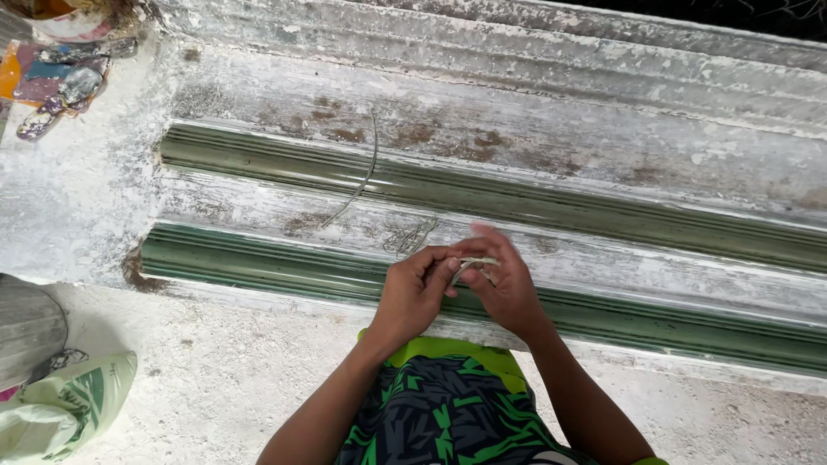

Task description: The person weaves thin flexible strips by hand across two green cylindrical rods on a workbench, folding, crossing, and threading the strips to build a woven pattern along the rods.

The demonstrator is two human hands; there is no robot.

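Head view: left hand (412, 294) and right hand (504, 284) pinch pale fibre strands (476, 262) between them (lying crosswise) above green moulding (258, 263).

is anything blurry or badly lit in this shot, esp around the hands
Head view: light is soft and even, with no hard shadows or glare on the white plaster bench. The right hand has motion-smeared fingers; the left hand is sharper. The pale fibre strand between them is thin and hard to make out. The top right corner falls dark.
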